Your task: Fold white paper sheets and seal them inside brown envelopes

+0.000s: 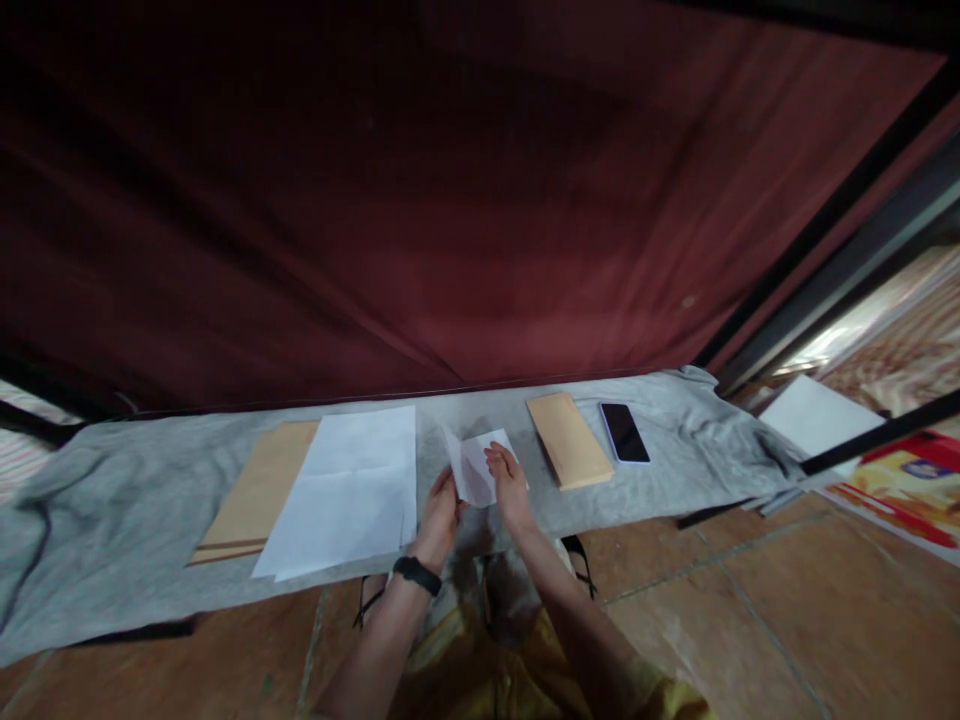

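Between my hands is a white sheet of paper (480, 441), folded, with its left flap standing up and its right part lying low over the grey cloth. My left hand (441, 517) grips the sheet at its left lower edge, and a dark band circles that wrist. The fingers of my right hand (510, 488) are stretched out and slightly apart, resting on the right part of the sheet. Left of my hands lie larger white sheets (349, 500), overlapping brown envelopes (255, 490). To the right sits a stack of smaller brown envelopes (570, 440).
A phone (624, 433) lies right of the small envelopes. Grey cloth (697, 450) covers the narrow surface, backed by a dark red curtain (480, 250). Dark metal bars (832, 225) rise at the right, near a red and yellow box (911, 485) and a white panel (817, 420).
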